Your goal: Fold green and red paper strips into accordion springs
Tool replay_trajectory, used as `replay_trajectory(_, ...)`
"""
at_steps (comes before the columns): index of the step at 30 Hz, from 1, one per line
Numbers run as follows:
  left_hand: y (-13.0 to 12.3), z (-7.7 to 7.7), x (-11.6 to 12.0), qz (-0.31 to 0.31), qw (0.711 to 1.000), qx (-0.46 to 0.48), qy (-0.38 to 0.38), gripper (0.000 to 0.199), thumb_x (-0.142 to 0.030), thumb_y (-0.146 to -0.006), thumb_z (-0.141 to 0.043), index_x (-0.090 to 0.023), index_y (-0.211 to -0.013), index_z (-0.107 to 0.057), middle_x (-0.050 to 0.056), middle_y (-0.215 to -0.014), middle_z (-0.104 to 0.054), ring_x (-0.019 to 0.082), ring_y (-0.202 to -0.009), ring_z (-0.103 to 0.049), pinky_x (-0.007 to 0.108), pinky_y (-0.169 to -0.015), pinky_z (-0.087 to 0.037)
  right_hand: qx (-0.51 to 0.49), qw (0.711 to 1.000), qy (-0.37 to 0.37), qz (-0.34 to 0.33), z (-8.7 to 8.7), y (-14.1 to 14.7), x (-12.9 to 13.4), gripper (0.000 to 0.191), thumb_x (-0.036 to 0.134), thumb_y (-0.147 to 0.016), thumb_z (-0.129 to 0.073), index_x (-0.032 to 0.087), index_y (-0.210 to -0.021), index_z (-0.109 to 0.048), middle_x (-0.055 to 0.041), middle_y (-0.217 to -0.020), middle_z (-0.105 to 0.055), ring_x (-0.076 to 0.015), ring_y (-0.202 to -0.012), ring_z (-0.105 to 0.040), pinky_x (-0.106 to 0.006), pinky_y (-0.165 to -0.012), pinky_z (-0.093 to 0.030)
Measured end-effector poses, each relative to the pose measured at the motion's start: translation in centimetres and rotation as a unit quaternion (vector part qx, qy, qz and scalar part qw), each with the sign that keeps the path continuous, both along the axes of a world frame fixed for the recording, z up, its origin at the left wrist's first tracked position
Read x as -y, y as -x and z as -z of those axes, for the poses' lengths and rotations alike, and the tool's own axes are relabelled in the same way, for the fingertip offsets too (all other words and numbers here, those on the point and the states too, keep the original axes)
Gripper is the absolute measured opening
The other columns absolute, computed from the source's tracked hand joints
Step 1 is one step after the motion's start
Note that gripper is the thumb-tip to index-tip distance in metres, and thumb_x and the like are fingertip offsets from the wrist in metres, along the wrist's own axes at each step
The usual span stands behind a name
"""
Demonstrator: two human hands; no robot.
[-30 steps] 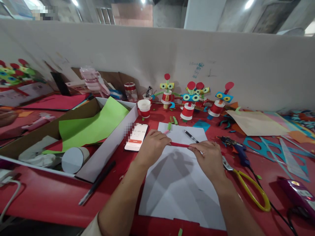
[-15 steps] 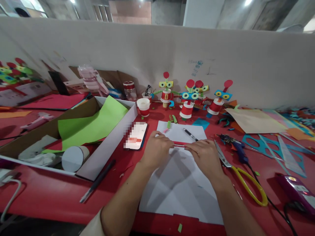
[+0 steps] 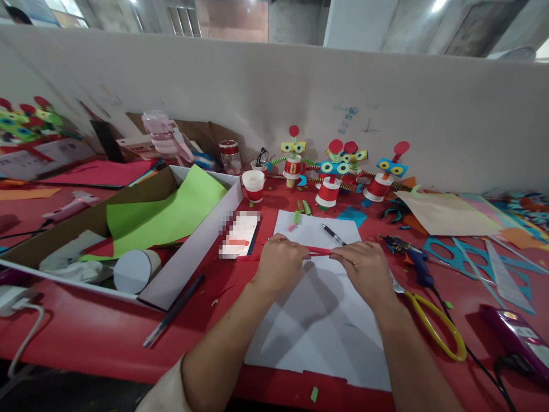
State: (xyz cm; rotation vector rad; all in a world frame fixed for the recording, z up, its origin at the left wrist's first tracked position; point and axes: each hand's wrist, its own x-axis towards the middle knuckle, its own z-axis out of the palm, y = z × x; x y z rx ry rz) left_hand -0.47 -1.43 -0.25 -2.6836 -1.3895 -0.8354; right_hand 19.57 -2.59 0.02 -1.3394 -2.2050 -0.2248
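Note:
A narrow red paper strip (image 3: pixel 320 251) stretches between my two hands, above white paper (image 3: pixel 317 320) on the red table. Its left end pokes out past my left hand (image 3: pixel 283 264), whose fingers are closed on it. My right hand (image 3: pixel 364 269) pinches the strip on the other side, thumb and fingers together. Just beyond the hands a black pen (image 3: pixel 333 234) lies on the paper, along with a small folded green and pink paper piece (image 3: pixel 294 220). Yellow-handled scissors (image 3: pixel 437 326) rest by my right wrist, their blades partly hidden behind it.
An open box (image 3: pixel 193 240) with green paper stands left, beside a phone (image 3: pixel 240 234) and a dark pen (image 3: pixel 174 312). Several paper-cup figures (image 3: pixel 329 191) line the back. A glue gun (image 3: pixel 414 257), blue stencil rulers (image 3: pixel 472 257) and a purple device (image 3: pixel 514 337) sit right.
My hands have shifted slightly right in view with the red strip. Its two layers now cross at an angle between them, and a longer end shows left of my left hand.

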Motion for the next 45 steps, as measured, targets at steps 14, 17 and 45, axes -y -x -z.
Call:
replay_trajectory(14,-0.1,0.4,0.4,-0.043,0.999,0.007,0.013,0.023,-0.014,-0.084,-0.052,-0.021,-0.084,-0.074,0.003,-0.077,-0.074,0.019,-0.074,-0.064,0.036,-0.076,-0.048,-0.232,0.932,0.006,0.277,-1.8,-6.3,1.9,0.026,0.039,-0.081,-0.057,0.021,-0.086,-0.075,-0.0065,-0.086,-0.076,-0.0254,-0.082,-0.069,-0.035,-0.077,-0.049)
replay_trajectory(17,-1.0,0.9,0.8,-0.012,0.999,-0.05,-0.008,0.025,-0.013,-0.086,-0.05,-0.02,-0.082,-0.074,0.005,-0.081,-0.071,0.022,-0.081,-0.061,0.037,-0.075,-0.047,-0.196,0.899,0.067,0.386,-1.9,-8.9,2.3,0.024,0.036,-0.077,-0.059,0.02,-0.087,-0.075,-0.0079,-0.084,-0.075,-0.0264,-0.079,-0.067,-0.036,-0.074,-0.048)
replay_trajectory(45,-2.3,2.2,1.2,0.022,0.976,-0.035,0.215,0.023,-0.02,-0.088,-0.043,-0.019,-0.084,-0.066,0.004,-0.094,-0.064,0.018,-0.077,-0.062,0.028,-0.063,-0.044,-0.51,0.777,0.322,0.178,-1.2,-7.1,5.4,0.035,0.03,-0.067,-0.071,0.021,-0.094,-0.05,-0.0004,-0.078,-0.065,-0.0151,-0.065,-0.062,-0.026,-0.059,-0.049)
